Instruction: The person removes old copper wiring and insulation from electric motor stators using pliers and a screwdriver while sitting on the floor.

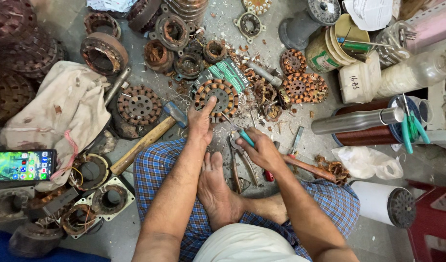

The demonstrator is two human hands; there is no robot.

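A grey concrete floor (135, 233) is littered with rusty motor parts.
One cloth bag (62, 106), one hammer (147, 138) and one phone (21, 165) are seen; the stator (217, 97) is pressed by the left hand (201, 123) fingers, one teal-handled screwdriver (240, 133) is gripped by the right hand (261, 150).

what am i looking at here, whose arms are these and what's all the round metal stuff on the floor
This is one picture from a camera worn on a person's head, looking down at their own arms and crossed legs on the floor. The left hand presses on a round copper-wound motor core. The right hand holds a thin teal-handled tool pointed at that core. Around them lie more wound cores, rusty motor housings, a wooden-handled hammer, pliers, a phone and a copper wire spool.
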